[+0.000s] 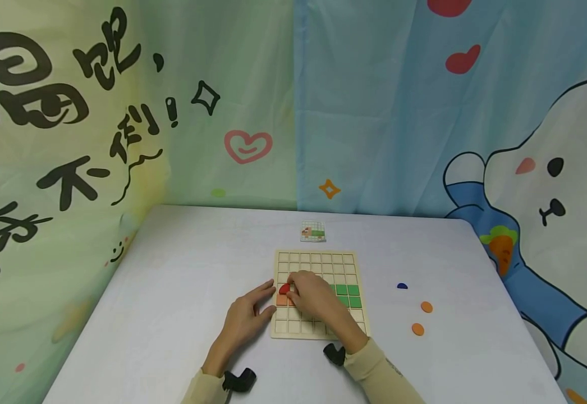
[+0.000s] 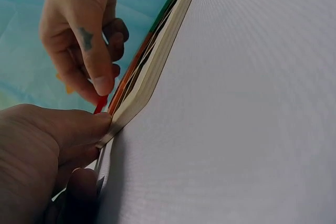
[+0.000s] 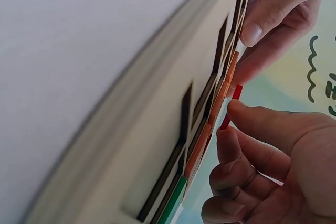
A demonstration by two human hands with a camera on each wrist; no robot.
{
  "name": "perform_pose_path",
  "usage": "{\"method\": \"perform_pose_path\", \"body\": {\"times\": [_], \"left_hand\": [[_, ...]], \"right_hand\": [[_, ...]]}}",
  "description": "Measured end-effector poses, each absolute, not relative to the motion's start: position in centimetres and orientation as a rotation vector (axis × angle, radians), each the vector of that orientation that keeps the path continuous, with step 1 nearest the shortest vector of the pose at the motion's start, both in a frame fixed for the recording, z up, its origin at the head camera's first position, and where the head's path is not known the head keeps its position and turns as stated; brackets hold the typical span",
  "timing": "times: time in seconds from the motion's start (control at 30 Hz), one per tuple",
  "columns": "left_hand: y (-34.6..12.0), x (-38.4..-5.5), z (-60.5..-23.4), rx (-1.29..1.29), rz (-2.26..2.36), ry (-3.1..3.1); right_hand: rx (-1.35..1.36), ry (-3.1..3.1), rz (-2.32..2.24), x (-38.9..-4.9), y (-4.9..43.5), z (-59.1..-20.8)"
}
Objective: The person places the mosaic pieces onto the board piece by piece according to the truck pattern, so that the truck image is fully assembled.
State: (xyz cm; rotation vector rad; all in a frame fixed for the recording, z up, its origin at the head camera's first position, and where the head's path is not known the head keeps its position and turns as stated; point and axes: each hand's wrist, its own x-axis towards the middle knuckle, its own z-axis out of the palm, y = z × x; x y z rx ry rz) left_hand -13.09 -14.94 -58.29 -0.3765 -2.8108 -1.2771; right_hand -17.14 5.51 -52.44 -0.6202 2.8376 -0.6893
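Note:
My right hand [image 1: 319, 300] pinches a small flat red piece [image 1: 284, 288] with a curved edge between thumb and fingertips. It holds the piece tilted, close over the left side of a wooden grid board [image 1: 293, 327]. Orange squares [image 1: 281, 300] lie in cells just below the red piece. Green squares [image 1: 348, 295] fill cells on the board's right side. My left hand [image 1: 245, 317] touches the board's left edge with thumb and fingertips, its fingers stretched along that side. In the right wrist view, the red piece [image 3: 231, 107] stands edge-on between thumb and finger.
A small picture card [image 1: 313, 231] of a truck lies beyond the board. To the right on the white table [image 1: 172, 247] are a blue half-disc [image 1: 402, 286], an orange disc [image 1: 427, 307] and a nearer orange disc [image 1: 417, 329]. A printed curtain [image 1: 364, 112] hangs behind.

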Motion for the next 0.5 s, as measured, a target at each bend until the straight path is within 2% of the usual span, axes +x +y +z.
{"method": "perform_pose_path", "body": {"times": [0.5], "left_hand": [[-15.05,-13.07,-58.35,-0.389,-1.287,-2.808]], "right_hand": [[-0.610,2.831,-0.690,-17.57,5.04,-52.72]]}}
